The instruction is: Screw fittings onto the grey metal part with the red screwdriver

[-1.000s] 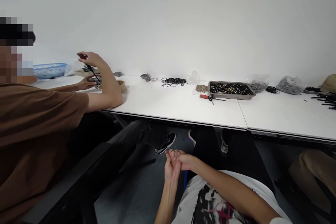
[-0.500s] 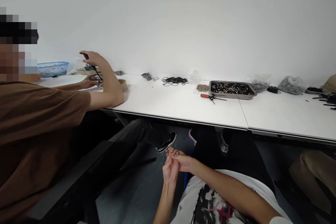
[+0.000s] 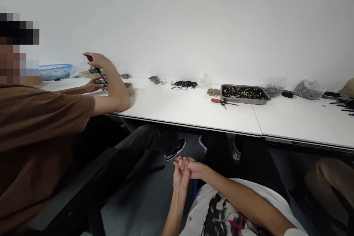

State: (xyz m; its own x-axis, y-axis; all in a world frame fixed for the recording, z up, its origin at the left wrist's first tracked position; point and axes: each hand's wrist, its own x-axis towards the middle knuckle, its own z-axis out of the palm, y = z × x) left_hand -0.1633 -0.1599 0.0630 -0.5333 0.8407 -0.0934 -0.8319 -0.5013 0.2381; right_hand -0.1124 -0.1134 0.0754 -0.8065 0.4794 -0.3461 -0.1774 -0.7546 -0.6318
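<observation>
Screwdriver (image 3: 218,101) well inside table edge (image 3: 193,124)

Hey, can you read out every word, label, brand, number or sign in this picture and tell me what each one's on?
Readable text: none.
Printed shirt: graphic plus small dark marks by the hem, possibly lettering, too blurred to read.
Black shoe: no brand legible.
Red-handled screwdriver and metal tray: no writing I can make out.
Left hand and right hand: no writing visible.

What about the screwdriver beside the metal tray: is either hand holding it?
No, the screwdriver lies on the white table beside the tray.
</observation>
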